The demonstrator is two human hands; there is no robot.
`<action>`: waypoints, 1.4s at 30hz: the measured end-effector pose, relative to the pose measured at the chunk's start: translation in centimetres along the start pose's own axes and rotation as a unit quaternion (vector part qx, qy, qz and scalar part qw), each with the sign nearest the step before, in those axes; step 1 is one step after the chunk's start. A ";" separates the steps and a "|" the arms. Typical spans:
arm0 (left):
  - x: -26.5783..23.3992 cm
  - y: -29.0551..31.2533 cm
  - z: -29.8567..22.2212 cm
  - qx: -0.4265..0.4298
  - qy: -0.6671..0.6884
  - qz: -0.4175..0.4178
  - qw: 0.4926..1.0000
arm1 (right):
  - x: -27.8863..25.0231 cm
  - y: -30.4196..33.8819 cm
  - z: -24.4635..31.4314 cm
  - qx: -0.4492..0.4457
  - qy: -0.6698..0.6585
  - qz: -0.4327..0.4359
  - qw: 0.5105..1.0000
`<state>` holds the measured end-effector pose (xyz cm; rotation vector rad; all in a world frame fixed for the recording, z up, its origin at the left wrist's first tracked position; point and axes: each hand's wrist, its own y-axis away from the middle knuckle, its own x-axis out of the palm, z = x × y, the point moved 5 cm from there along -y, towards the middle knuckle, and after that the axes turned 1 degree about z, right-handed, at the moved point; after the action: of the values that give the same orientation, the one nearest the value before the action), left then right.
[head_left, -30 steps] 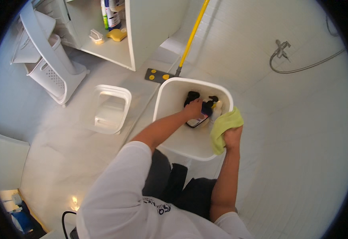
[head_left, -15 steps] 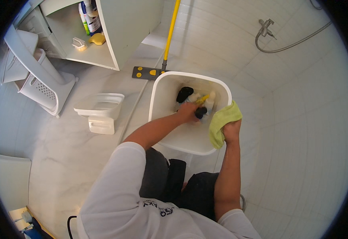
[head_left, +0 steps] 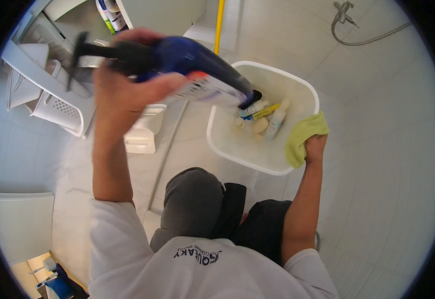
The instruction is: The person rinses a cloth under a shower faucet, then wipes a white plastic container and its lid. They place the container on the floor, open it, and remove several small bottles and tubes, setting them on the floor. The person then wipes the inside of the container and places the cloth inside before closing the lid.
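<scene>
"Bottle (head_left: 192, 60) of dark-blue plastic, with a black nozzle top and a white-and-red label: where do you have it?"

"Up in your left hand (head_left: 115, 92), closed around the upper part, thumb along the label. You hold it aslant, nozzle to the left, its lower end overlapping the left side of the large white plastic tub (head_left: 242, 147) in view. Whether they touch, I cannot tell."

"And your right hand (head_left: 316, 147)?"

"You grip a lime-green fabric cloth (head_left: 302, 137) with it, at the tub's right rim. Inside, toward the far side, you have a slim white bottle (head_left: 277, 119), a narrow yellow item (head_left: 266, 110) and a rounded cream-coloured item (head_left: 261, 125), close together."

"Around you?"

"Beyond the tub, a thin yellow pole (head_left: 219, 27); to your left, a boxy white plastic piece (head_left: 140, 143) and, farther off, a perforated white plastic basket (head_left: 60, 112)."
</scene>
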<state>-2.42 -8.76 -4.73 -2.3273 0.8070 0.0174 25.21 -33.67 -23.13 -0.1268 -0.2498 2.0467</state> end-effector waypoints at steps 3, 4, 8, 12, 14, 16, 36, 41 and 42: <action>-2.6 0.0 0.0 -0.031 -0.046 -0.048 0.997 | 0.4 0.0 0.2 -0.010 0.023 0.016 1.000; -2.9 0.0 0.9 -0.042 -0.044 -0.058 0.996 | 0.6 0.1 0.1 -0.008 0.013 0.014 1.000; -3.0 0.5 8.1 -0.104 -0.094 -0.071 0.988 | 0.6 -0.2 0.7 -0.017 0.032 0.020 0.999; -0.6 3.1 17.3 -0.153 -0.272 -0.036 0.949 | 0.5 -0.3 -0.2 -0.004 0.047 0.039 0.998; 1.4 5.3 21.5 -0.206 -0.304 0.004 0.930 | 0.9 -0.3 -0.4 -0.013 0.033 0.044 0.998; 3.2 7.5 25.2 -0.229 -0.312 0.035 0.921 | 1.1 -0.3 -0.3 -0.015 0.031 0.047 0.998; 5.2 7.2 13.6 -0.283 -0.469 0.341 0.764 | 3.9 0.2 3.5 -0.002 0.130 0.103 0.986; 18.8 4.2 12.4 -0.063 -0.280 0.397 0.872 | 5.6 0.5 4.4 0.000 0.139 0.133 0.981; 22.5 4.4 15.3 -0.048 -0.286 0.447 0.847 | 6.0 0.6 4.5 0.005 0.150 0.144 0.978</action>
<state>16.33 -14.50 -24.07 -1.6528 1.4792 1.1105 21.00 -29.21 -18.77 -0.4842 -0.0325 2.2788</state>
